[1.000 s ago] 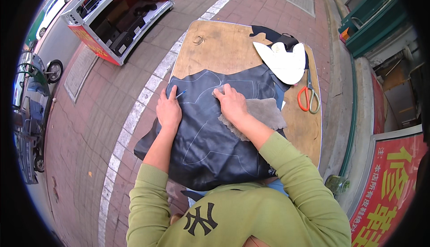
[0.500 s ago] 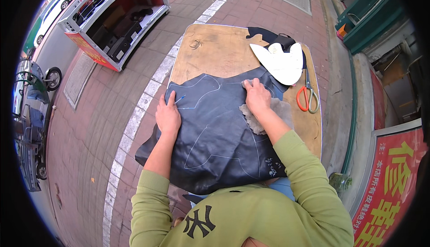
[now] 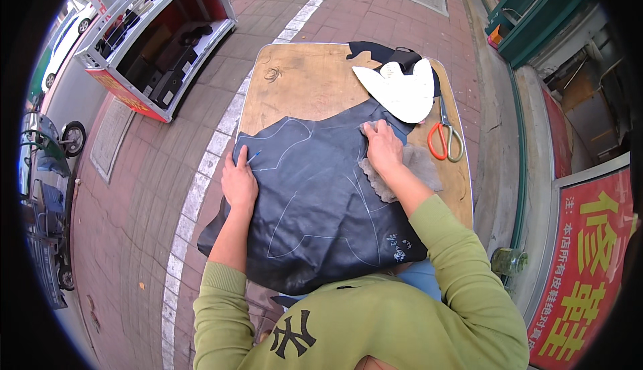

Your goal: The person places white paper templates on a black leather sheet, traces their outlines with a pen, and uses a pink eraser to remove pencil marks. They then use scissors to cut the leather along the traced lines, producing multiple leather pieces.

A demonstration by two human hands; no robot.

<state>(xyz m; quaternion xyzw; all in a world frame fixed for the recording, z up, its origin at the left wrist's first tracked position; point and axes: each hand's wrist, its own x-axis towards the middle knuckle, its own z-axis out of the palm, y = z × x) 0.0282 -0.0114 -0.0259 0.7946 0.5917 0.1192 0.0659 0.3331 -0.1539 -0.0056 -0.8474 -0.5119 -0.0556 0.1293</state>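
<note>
A large sheet of black leather [image 3: 315, 196] with thin pale outlines drawn on it drapes over the table's near end toward my lap. Near its left edge my left hand [image 3: 239, 181] lies flat, fingers apart. A blue-tipped pen [image 3: 254, 157] shows beside its index finger; whether the hand touches the pen is unclear. My right hand [image 3: 385, 149] presses a bunched grey cloth [image 3: 416, 172] onto the leather's far right part. Some cloth pokes out at the fingertips, while the rest spreads under the wrist.
White pattern pieces [image 3: 398, 95] lie over dark scraps at the table's [image 3: 301, 78] far right. Scissors [image 3: 447, 141] with one orange handle rest by the right edge. A display cart [image 3: 161, 55] stands far left, a red sign [image 3: 579, 269] at right, a clear container [image 3: 509, 261] below.
The whole view has shifted slightly. My right hand and the cloth have slid a little to the right over the leather. The left hand stays at the leather's left edge beside the pen.
</note>
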